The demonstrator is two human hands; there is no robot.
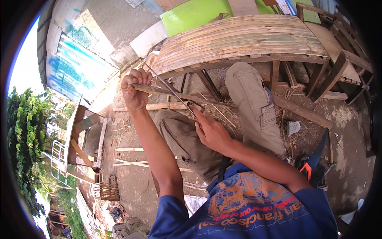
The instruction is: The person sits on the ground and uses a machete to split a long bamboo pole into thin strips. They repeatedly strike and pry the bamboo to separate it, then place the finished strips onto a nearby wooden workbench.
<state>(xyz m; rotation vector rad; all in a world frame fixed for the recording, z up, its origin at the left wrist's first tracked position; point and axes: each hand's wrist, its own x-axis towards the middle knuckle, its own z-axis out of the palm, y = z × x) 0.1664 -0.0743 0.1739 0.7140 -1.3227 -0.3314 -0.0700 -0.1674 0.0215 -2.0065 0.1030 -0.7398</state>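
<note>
My left hand (137, 88) is raised at the left of centre, its fingers closed around one end of a split bamboo strip (175, 94). From there the strip runs right, toward my raised knee. Closed around a handle, my right hand (211, 129) holds a long knife (169, 85), whose thin dark blade, seen nearly edge-on, points up and left. The blade crosses the strip in view; whether they touch I cannot tell. Below the strip, a bamboo pole (159, 106) lies crosswise, its right end near my right hand.
A bamboo-slat bench (246, 38) stands ahead of me. At the right are a wooden chair frame (336, 75), a stone (293, 127) and a handsaw (318, 151) with an orange and black handle. Bamboo strips (131, 162) and a woven basket (108, 191) lie at the left.
</note>
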